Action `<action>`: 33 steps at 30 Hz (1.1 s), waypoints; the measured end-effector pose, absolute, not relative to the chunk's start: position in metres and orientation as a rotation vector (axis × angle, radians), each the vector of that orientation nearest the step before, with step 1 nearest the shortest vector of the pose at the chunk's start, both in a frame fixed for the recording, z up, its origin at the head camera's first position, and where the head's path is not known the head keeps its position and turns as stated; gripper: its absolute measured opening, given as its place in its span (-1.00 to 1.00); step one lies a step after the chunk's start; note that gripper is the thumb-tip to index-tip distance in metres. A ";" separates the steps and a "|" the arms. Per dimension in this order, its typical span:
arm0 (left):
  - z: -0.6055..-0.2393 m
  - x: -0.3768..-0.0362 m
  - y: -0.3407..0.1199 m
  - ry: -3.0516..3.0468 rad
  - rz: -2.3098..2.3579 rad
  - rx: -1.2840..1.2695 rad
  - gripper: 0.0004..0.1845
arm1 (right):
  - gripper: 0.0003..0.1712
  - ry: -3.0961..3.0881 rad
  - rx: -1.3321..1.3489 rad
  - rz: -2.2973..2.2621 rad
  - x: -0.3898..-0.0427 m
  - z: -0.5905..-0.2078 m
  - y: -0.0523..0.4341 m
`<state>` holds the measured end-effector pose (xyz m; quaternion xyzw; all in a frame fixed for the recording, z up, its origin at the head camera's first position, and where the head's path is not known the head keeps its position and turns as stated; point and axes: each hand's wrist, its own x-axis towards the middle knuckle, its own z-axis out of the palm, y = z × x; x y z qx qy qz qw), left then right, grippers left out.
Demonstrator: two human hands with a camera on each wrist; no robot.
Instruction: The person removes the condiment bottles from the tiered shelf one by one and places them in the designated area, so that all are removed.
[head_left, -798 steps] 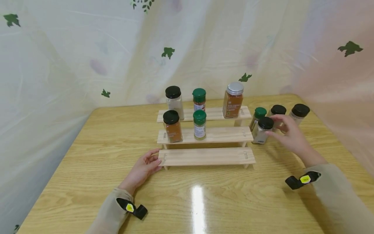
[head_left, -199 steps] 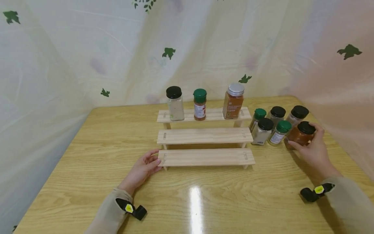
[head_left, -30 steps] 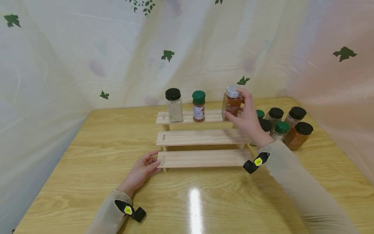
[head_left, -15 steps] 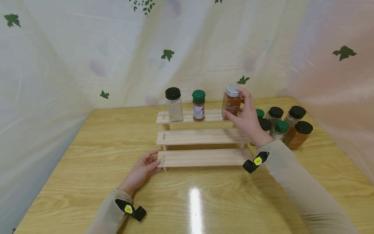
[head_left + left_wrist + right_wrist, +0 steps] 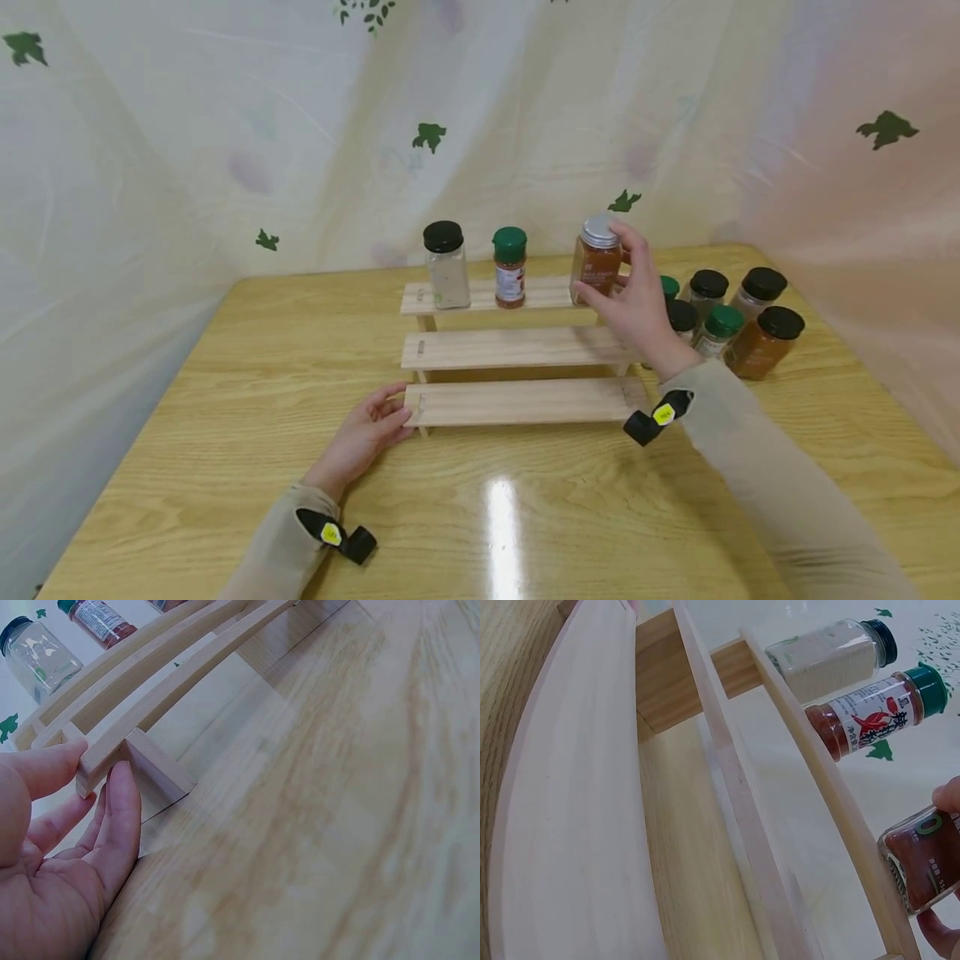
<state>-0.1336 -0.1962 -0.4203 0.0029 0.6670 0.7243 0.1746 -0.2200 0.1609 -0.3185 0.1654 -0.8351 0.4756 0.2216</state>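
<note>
A wooden counter (image 5: 225, 392) carries a three-step rack (image 5: 525, 348). At the rack's 8 o'clock corner, the left hand (image 5: 365, 435) lies open, fingers (image 5: 120, 817) touching wood, seemingly steadying it. At 2 o'clock, right hand (image 5: 637, 304) fingers wrap the silver-lidded jar (image 5: 596, 260), upright on the top step; six jars (image 5: 761, 342) cluster at 3 o'clock.

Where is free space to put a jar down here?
The middle step and bottom step are bare, as is the table left of the rack. It is crowded right of the rack, where six jars cluster.
</note>
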 end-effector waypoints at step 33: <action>-0.419 -0.134 -0.195 1.899 2.052 -0.016 -0.43 | -0.02 -2.160 0.602 1.267 -0.172 -0.336 0.188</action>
